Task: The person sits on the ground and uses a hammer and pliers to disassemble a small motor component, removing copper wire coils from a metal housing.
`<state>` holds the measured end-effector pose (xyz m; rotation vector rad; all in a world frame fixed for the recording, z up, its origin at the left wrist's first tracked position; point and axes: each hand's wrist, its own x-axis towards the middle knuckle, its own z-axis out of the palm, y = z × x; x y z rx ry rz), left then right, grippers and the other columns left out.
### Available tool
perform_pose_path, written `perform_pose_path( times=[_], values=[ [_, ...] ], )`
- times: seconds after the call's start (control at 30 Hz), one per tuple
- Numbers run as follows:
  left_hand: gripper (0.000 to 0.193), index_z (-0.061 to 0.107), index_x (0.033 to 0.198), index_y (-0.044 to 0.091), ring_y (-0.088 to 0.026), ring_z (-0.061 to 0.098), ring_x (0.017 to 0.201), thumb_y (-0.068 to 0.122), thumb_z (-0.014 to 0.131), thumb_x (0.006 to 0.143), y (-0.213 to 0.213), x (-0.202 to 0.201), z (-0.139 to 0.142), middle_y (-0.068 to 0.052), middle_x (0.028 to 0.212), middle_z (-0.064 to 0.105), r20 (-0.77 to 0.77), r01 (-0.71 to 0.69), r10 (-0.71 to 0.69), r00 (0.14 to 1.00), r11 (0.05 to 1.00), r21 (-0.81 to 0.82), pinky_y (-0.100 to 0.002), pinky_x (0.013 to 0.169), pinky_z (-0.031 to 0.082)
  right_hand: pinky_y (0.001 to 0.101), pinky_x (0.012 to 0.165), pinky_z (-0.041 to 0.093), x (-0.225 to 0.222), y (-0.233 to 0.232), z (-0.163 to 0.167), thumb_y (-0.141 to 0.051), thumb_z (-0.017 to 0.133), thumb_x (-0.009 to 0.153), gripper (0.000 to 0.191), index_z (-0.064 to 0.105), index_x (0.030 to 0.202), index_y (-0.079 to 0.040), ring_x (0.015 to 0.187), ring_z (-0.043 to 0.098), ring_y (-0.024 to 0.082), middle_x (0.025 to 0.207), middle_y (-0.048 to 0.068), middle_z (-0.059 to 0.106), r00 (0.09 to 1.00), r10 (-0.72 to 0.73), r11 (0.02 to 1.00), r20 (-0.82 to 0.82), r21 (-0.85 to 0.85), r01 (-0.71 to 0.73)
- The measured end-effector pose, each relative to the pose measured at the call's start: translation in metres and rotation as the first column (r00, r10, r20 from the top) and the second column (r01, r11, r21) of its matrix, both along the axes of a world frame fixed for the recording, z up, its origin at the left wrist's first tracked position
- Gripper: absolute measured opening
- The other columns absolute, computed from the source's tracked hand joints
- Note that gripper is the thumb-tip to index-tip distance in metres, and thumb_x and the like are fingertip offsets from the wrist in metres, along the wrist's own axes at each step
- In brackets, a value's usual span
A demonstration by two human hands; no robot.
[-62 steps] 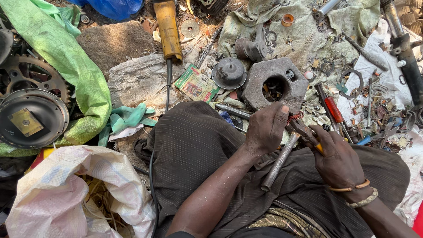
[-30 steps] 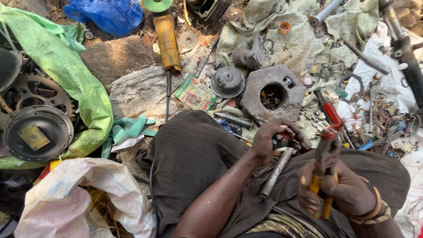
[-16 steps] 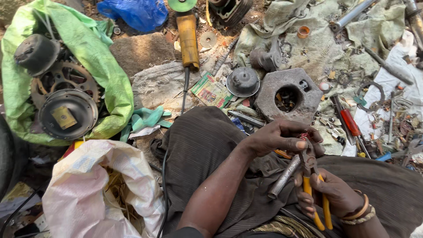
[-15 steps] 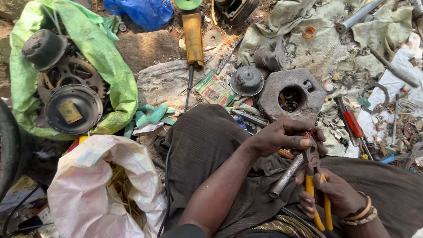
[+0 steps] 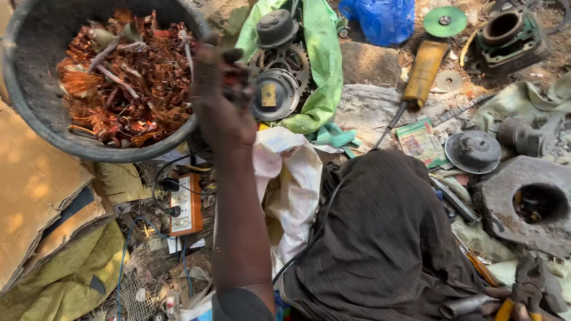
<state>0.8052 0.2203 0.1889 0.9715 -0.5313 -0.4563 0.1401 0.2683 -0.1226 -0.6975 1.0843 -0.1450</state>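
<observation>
At basin (image 5: 35,119) rim | left hand (image 5: 220,107) fingers (image 5: 229,59) seemingly pinch small scrap

Pretty cramped around the left hand (image 5: 221,98): it's stretched out at the rim of the round black basin (image 5: 35,122) packed with tangled copper wire (image 5: 128,83), so there's hardly any room inside, only over the top. Just right of the hand sits a green sheet (image 5: 324,65) with grey round metal parts (image 5: 275,89), blocking that side. The white woven sack (image 5: 291,178) crowds the arm from below. Near the ground's left edge flattened brown cardboard (image 5: 41,196) lies low, easy to pass over. The orange-and-white box with cables (image 5: 185,205) clutters the gap under the basin. The right hand (image 5: 523,306) is mostly cut off, probably boxed in by the grey metal housing (image 5: 529,205).
</observation>
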Motion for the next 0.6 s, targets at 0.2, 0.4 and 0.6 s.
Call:
perform_pose_path(
  times=[0.2,0.4,0.6],
  values=[
    [0.062,0.052,0.110,0.009,-0.017,0.067,0.067,0.068,0.053,0.091,0.045,0.101,0.005,-0.019,0.094,0.077,-0.439,-0.170,0.194,0.877,0.981,0.094,-0.026,0.045,0.046,0.0587,0.072,0.057,0.014,-0.004,-0.003,-0.023,0.040,0.110,0.056,0.044,0.150,0.017,0.087,0.071,0.046,0.100,0.038,0.063,0.988,-0.156,0.970,0.009,-0.185,0.155],
    [0.075,0.072,0.104,-0.004,-0.021,0.071,0.072,0.066,0.043,0.108,0.008,-0.087,-0.071,-0.012,0.084,0.073,-0.488,0.516,-0.459,0.743,0.856,-0.019,-0.036,0.065,0.059,0.0545,0.082,0.057,0.081,0.003,0.086,-0.028,0.051,0.116,0.046,0.048,0.148,0.004,0.096,0.066,0.039,0.100,0.020,0.059,0.878,-0.477,0.874,-0.022,-0.115,0.472],
    [0.082,0.048,0.152,-0.005,-0.021,0.071,0.086,0.065,0.031,0.113,-0.013,-0.298,-0.109,-0.014,0.095,0.071,-0.409,0.896,-0.873,0.264,0.379,-0.232,-0.038,0.079,0.060,0.0384,0.075,0.059,0.158,0.040,0.201,-0.014,0.068,0.098,0.033,0.062,0.126,0.002,0.086,0.070,0.023,0.099,0.015,0.072,0.725,-0.688,0.587,0.014,-0.577,0.568]
  ],
)
